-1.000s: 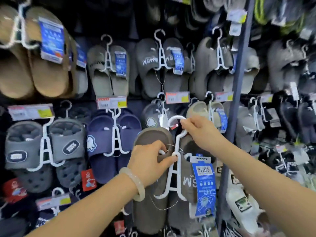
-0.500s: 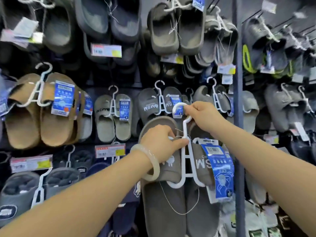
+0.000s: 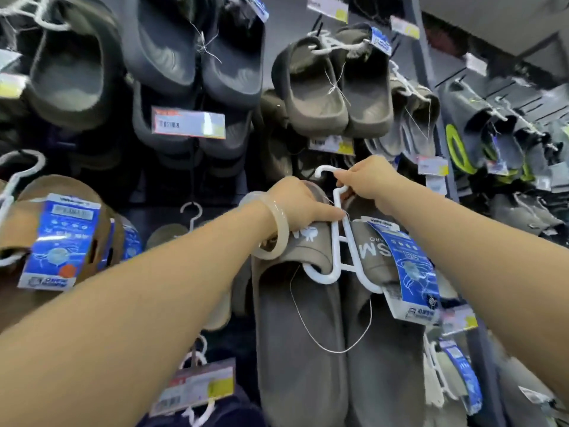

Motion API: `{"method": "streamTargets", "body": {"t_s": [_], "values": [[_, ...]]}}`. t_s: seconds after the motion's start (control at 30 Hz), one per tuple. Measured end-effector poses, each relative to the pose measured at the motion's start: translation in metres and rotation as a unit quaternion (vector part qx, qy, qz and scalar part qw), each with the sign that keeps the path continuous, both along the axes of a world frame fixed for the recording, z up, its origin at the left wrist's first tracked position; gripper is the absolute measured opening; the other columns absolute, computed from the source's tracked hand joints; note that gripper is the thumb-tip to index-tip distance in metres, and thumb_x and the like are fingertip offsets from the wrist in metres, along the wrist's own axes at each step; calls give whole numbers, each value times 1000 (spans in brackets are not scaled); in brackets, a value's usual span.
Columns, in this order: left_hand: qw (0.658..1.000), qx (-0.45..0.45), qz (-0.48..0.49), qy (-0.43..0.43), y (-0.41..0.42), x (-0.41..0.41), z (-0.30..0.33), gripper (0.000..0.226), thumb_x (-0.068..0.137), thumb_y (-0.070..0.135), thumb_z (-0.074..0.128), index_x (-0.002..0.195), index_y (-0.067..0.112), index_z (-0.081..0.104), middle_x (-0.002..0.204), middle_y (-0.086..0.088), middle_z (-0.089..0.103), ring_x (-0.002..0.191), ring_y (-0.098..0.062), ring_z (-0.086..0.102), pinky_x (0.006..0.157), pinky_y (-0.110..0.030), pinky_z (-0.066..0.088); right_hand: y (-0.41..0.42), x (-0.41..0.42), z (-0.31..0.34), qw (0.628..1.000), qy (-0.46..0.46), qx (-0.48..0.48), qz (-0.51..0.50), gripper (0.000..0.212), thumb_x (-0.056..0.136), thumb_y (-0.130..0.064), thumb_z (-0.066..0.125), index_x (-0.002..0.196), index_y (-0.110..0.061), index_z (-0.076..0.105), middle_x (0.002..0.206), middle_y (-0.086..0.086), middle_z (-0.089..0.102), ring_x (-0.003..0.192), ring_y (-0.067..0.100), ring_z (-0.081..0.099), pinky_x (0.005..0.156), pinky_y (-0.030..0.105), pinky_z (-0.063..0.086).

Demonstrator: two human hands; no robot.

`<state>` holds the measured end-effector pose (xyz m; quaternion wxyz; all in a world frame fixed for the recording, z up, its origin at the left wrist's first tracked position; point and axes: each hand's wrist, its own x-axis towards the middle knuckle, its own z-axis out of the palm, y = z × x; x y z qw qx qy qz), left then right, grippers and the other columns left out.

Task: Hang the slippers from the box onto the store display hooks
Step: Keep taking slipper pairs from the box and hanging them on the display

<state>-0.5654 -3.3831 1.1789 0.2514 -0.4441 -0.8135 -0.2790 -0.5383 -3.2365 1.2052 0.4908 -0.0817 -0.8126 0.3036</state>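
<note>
The pair of grey-brown slippers (image 3: 311,334) is held up in front of the display wall (image 3: 286,23), in the lower middle of the view, and it hangs from a white plastic hanger (image 3: 338,241). The long axis of the hanger runs upward and away, from the soles near the person to the hook at its far top end. The left hand (image 3: 303,204) grips the upper part of the left slipper beside the stem of the hanger, with the thumb pressed at the stem. A little farther and higher, the right hand (image 3: 363,177) is closed around the neck of the hanger just under its hook, so it is the nearer hand to the hook. The target display hook cannot be told among the hanging pairs behind; it probably lies above and beyond the right hand.
</note>
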Motion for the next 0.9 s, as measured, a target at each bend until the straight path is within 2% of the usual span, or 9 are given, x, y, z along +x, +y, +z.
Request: {"method": "streamTargets", "body": {"t_s": [0.07,0.17,0.27,0.37,0.43,0.5,0.6,0.73,0.9], "values": [[1000,-1,5,7,0,-17,14,57,82,44,64,46,12,32,49,-2,33,48,-13,33,53,-24,31,1,-21,14,1000,0,0,-26,41,93,-31,52,69,1,62,50,2,47,55,16,43,50,15,36],[1000,22,-6,-4,3,-42,30,55,78,42,69,46,14,34,46,0,35,45,-13,34,50,-23,32,8,-49,32,998,25,-34,-40,38,89,-35,57,73,0,59,58,5,48,66,19,48,67,28,39],[1000,22,-14,4,11,-66,40,56,75,43,71,46,13,34,43,1,35,44,-14,34,52,-24,34,17,-69,38,993,70,-81,-48,43,83,-36,65,60,-10,40,63,8,51,71,26,53,66,34,42],[1000,23,-8,4,23,-85,49,56,68,51,74,52,11,38,50,-1,38,49,-16,39,57,-28,38,26,-80,38,985,118,-116,-45,36,81,-33,67,62,-7,49,78,18,66,66,28,59,60,34,46],[999,31,-13,4,31,-92,53,55,66,52,75,53,12,40,51,-1,40,50,-16,41,57,-29,38,31,-83,37,981,138,-120,-58,30,83,-33,66,74,-5,58,78,15,63,59,24,52,52,28,40],[999,44,-27,-1,37,-96,56,55,65,51,76,53,12,40,52,-1,42,51,-17,42,59,-30,40,36,-87,37,976,165,-128,-64,29,82,-35,66,77,-7,58,77,12,59,67,25,53,59,30,40],[998,56,-35,3,45,-97,60,54,67,50,76,55,11,40,54,-1,42,52,-17,43,58,-30,39,40,-92,39,967,201,-135,-71,29,82,-36,65,66,-13,57,78,10,61,76,27,57,69,35,45],[997,64,-33,7,52,-101,65,52,66,51,76,59,11,43,58,-2,46,58,-18,47,60,-30,42,44,-95,43,963,213,-141,-84,25,82,-35,65,85,-11,67,90,12,68,88,30,63,85,42,52],[995,82,-46,-26,56,-117,60,49,69,45,76,58,11,43,55,-2,45,54,-16,46,63,-29,44,50,-108,46,966,200,-154,-50,28,76,-35,72,68,-14,55,82,10,65,81,29,63,80,40,53]]}}
